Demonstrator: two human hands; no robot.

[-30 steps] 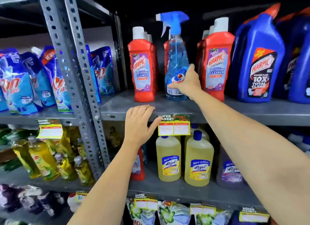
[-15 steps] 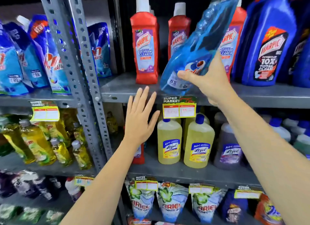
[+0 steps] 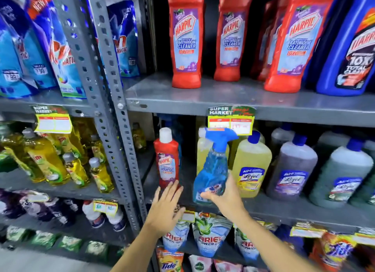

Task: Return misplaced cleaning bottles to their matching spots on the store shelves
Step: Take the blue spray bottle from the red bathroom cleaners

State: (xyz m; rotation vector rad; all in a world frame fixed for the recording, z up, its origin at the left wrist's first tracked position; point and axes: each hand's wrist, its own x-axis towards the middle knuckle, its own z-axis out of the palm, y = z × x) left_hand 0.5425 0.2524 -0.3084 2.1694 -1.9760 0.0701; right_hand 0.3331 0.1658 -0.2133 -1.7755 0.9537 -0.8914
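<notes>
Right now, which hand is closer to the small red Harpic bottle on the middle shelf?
Left. The left hand is open with fingertips at the base of the small red Harpic bottle; the right hand is off to its right, gripping the blue spray bottle.

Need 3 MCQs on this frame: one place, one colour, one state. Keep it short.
1. Where does the small red Harpic bottle stand?
A. top shelf
B. middle shelf, left of the yellow bottles
C. bottom shelf

2. What colour is the spray bottle's trigger head?
A. blue
B. red
C. yellow

3. What is the right hand doing?
A. hanging empty
B. resting on a price tag
C. gripping the spray bottle

Answers: B, it stands alone beside the yellow Lizol bottles, under the shelf of big Harpics; A, the trigger head is blue; C, its fingers wrap the bottle's base while the left hand is open.
</notes>
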